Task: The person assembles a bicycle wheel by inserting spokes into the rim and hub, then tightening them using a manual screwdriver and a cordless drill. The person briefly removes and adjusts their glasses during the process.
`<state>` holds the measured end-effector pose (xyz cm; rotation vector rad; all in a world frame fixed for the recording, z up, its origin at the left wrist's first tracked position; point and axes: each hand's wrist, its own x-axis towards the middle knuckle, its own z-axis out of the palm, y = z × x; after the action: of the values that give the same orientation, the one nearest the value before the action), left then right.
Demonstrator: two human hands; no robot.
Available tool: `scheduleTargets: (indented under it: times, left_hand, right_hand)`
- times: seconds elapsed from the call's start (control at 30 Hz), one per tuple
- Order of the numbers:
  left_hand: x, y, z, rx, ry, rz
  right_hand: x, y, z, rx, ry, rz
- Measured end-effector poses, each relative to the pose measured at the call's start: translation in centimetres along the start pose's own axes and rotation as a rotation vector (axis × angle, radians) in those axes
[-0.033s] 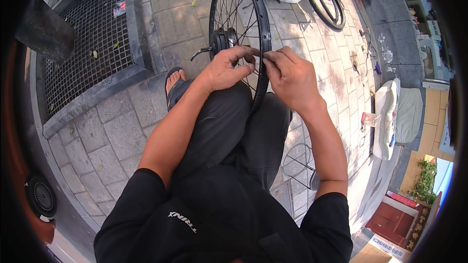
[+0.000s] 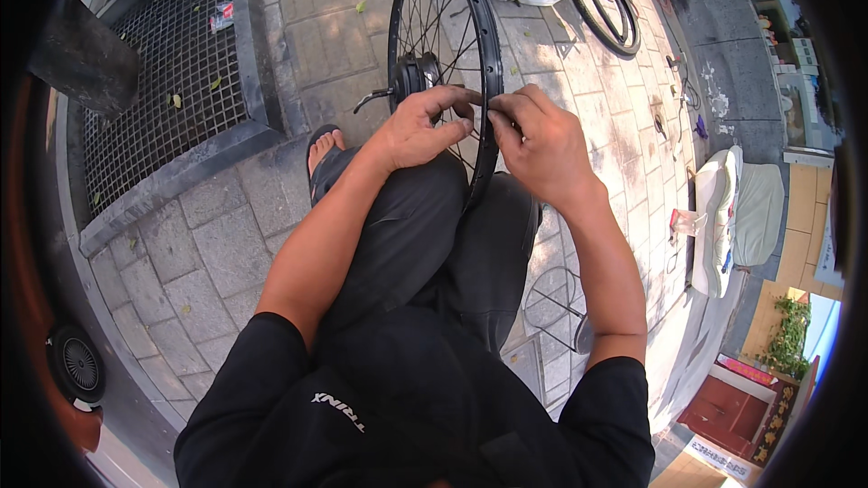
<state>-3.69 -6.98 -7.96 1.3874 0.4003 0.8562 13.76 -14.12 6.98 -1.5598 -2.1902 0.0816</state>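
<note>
Bare wheel (image 2: 443,72) stands upright between the person's knees, bottom of the rim (image 2: 493,81) wedged between the thighs, hub (image 2: 411,77) to the left of the hands, at about their height. Wheel plane runs away from the body, roughly along the line of sight, so the rim reads as a narrow ellipse.

Both hands meet at the near right run of the rim. Left hand (image 2: 420,131) comes in from the hub side, through or over the spokes (image 2: 434,27), fingers curled and thumb pressed toward the rim. Right hand (image 2: 542,149) sits on the outer side, fingertips pressed together in a pinch right at the rim's edge. Something small seems pinched there; too small to tell what.

Key relation: rim lies between the two grips, left inside, right outside, fingertips nearly touching across it. Right hand is the nearer one to the rim edge. Rim's long run at that point goes near-to-far, away from the body.

Paved ground (image 2: 226,244), metal grate (image 2: 163,63) to the left, another wheel (image 2: 610,14) far right.
</note>
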Motion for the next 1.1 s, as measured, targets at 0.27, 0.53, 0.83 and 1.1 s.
scheduleTargets:
  times: [0.27, 0.53, 0.83, 1.1]
  left_hand:
    - [0.0, 0.5, 0.0, -0.012, 0.008, -0.031]
    - [-0.1, 0.5, -0.1, 0.003, 0.011, -0.025]
    - [-0.1, 0.3, -0.1, 0.035, 0.014, 0.010]
    - [-0.1, -1.0, -0.1, 0.086, 0.042, 0.118]
  right_hand:
    - [0.0, 0.1, 0.0, -0.133, -0.021, -0.118]
    - [-0.2, 1.2, 0.4, -0.102, 0.019, -0.207]
    - [-0.8, 1.5, 0.5, -0.088, 0.047, -0.188]
    - [-0.1, 0.9, -0.3, -0.005, -0.069, -0.101]
